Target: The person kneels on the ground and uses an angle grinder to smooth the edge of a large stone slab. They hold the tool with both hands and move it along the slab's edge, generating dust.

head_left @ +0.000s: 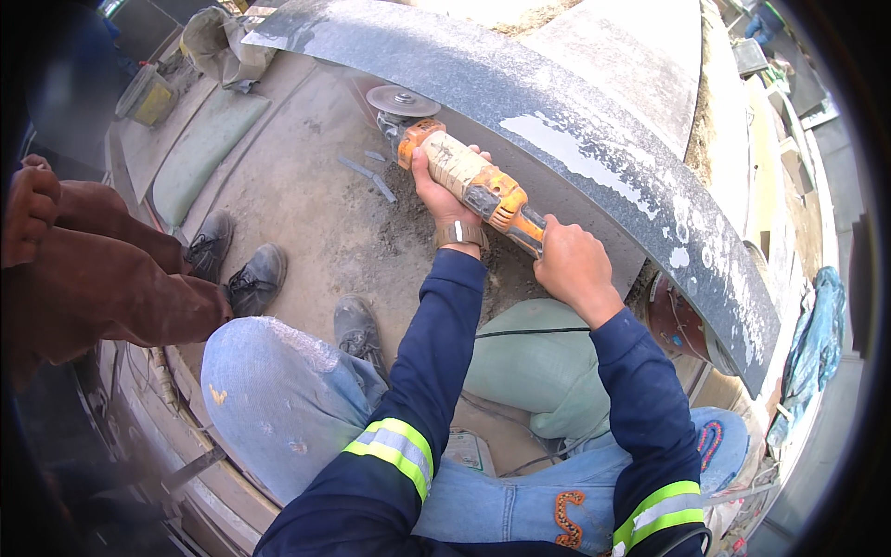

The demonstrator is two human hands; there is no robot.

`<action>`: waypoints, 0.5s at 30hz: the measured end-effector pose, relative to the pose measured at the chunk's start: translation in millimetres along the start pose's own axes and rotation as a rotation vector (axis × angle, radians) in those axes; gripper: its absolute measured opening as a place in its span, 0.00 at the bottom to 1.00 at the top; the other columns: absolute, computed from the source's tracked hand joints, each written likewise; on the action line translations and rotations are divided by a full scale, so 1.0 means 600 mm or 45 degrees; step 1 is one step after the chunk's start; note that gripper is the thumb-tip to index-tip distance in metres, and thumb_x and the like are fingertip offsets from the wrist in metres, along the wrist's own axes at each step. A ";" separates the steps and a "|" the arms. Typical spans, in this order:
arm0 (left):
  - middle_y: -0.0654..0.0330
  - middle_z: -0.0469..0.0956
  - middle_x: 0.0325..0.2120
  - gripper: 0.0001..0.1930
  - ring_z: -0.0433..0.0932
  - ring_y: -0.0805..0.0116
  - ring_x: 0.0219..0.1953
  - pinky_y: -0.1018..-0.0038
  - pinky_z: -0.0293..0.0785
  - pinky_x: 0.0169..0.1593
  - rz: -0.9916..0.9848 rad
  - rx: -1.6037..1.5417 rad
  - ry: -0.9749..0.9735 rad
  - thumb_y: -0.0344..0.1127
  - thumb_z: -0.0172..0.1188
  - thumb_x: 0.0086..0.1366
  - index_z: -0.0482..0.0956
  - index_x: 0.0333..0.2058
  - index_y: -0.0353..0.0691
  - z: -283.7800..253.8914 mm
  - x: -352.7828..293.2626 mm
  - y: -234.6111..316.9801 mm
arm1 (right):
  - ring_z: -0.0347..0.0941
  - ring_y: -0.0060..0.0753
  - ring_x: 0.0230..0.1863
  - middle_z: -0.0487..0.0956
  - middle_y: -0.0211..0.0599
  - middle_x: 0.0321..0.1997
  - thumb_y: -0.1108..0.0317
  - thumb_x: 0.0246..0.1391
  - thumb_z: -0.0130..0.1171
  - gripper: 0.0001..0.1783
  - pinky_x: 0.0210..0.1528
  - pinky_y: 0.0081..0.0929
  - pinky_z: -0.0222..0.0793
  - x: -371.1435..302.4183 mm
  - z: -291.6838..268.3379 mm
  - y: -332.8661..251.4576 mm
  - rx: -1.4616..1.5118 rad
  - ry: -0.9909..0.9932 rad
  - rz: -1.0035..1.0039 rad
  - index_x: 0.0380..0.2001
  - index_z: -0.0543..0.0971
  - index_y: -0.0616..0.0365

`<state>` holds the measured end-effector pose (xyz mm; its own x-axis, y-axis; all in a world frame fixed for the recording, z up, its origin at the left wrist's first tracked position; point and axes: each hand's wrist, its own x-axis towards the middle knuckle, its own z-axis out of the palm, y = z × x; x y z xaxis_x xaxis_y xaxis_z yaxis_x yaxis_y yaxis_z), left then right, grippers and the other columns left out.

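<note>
Both my hands hold an orange angle grinder [459, 174] with a beige wrapped body. My left hand [440, 190] supports the body from below, its fingers curled around it. At the rear, my right hand [577, 265] is closed around the handle. The round cutting disc [403, 100] lies close to the edge of a long grey stone slab [557, 139] that has white patches on its face. I cannot tell whether the disc touches the slab or whether it spins. Thin grey strips [368, 179] lie on the dusty floor below the disc.
A person in brown trousers [121, 269] stands close on the left, shoes near mine. A pale green sack [538, 357] sits between my legs, with a black cable [534, 331] across it. Farther left are a green panel [204, 148], a bucket [147, 97] and a bag [223, 46].
</note>
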<state>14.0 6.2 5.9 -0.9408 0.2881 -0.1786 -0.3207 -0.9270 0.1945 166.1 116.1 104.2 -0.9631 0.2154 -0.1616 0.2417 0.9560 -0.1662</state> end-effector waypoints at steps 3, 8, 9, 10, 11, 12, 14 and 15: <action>0.49 0.78 0.35 0.35 0.82 0.51 0.35 0.55 0.82 0.35 -0.001 -0.013 0.005 0.72 0.51 0.63 0.71 0.50 0.44 -0.002 0.003 0.000 | 0.81 0.63 0.34 0.81 0.58 0.29 0.72 0.45 0.63 0.17 0.39 0.53 0.78 0.003 0.000 0.001 0.017 -0.021 0.011 0.41 0.76 0.64; 0.49 0.78 0.35 0.36 0.82 0.51 0.35 0.55 0.82 0.34 0.011 0.003 0.021 0.72 0.51 0.63 0.70 0.50 0.43 -0.008 0.007 -0.004 | 0.81 0.63 0.34 0.82 0.57 0.30 0.72 0.45 0.62 0.19 0.39 0.53 0.78 0.000 -0.002 -0.002 0.032 -0.028 0.023 0.43 0.77 0.65; 0.49 0.78 0.34 0.36 0.82 0.51 0.35 0.55 0.81 0.34 0.008 -0.009 0.005 0.72 0.51 0.63 0.70 0.50 0.43 -0.009 0.006 -0.004 | 0.81 0.63 0.34 0.82 0.57 0.30 0.72 0.45 0.61 0.19 0.39 0.53 0.78 -0.001 -0.001 -0.001 0.031 -0.028 0.025 0.43 0.77 0.65; 0.49 0.77 0.34 0.36 0.82 0.51 0.35 0.55 0.81 0.34 0.004 -0.020 -0.014 0.72 0.51 0.63 0.70 0.49 0.42 -0.009 0.004 -0.005 | 0.81 0.63 0.34 0.82 0.58 0.30 0.72 0.46 0.61 0.19 0.39 0.53 0.78 -0.001 -0.002 -0.001 0.029 -0.025 0.030 0.44 0.77 0.65; 0.50 0.77 0.34 0.36 0.82 0.51 0.35 0.55 0.81 0.34 -0.001 -0.032 -0.032 0.73 0.50 0.63 0.70 0.49 0.42 -0.009 0.004 -0.006 | 0.82 0.61 0.34 0.82 0.56 0.29 0.72 0.46 0.61 0.17 0.38 0.52 0.79 -0.003 -0.003 -0.001 0.011 -0.014 0.019 0.42 0.77 0.64; 0.50 0.77 0.34 0.36 0.82 0.51 0.34 0.55 0.81 0.33 -0.003 -0.038 -0.026 0.73 0.50 0.63 0.70 0.49 0.42 -0.008 0.004 -0.007 | 0.82 0.60 0.33 0.83 0.55 0.29 0.73 0.46 0.60 0.15 0.38 0.51 0.79 -0.004 -0.004 -0.001 -0.008 -0.004 0.008 0.41 0.77 0.64; 0.50 0.77 0.34 0.36 0.82 0.52 0.34 0.55 0.81 0.33 -0.008 -0.046 -0.010 0.73 0.50 0.63 0.70 0.49 0.42 -0.007 0.002 -0.009 | 0.83 0.58 0.33 0.83 0.54 0.29 0.73 0.47 0.60 0.14 0.37 0.50 0.79 -0.006 -0.004 0.000 -0.020 0.006 0.001 0.39 0.77 0.63; 0.50 0.77 0.34 0.36 0.82 0.52 0.34 0.55 0.81 0.33 -0.009 -0.048 -0.006 0.73 0.50 0.63 0.70 0.49 0.43 -0.006 0.002 -0.010 | 0.82 0.58 0.33 0.83 0.54 0.29 0.73 0.47 0.60 0.14 0.37 0.50 0.79 -0.006 -0.006 0.000 -0.016 0.007 0.006 0.39 0.77 0.63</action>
<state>15.3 11.0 1.0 -0.9391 0.2956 -0.1750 -0.3230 -0.9333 0.1567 169.4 116.2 108.0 -0.9626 0.2207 -0.1571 0.2446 0.9574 -0.1533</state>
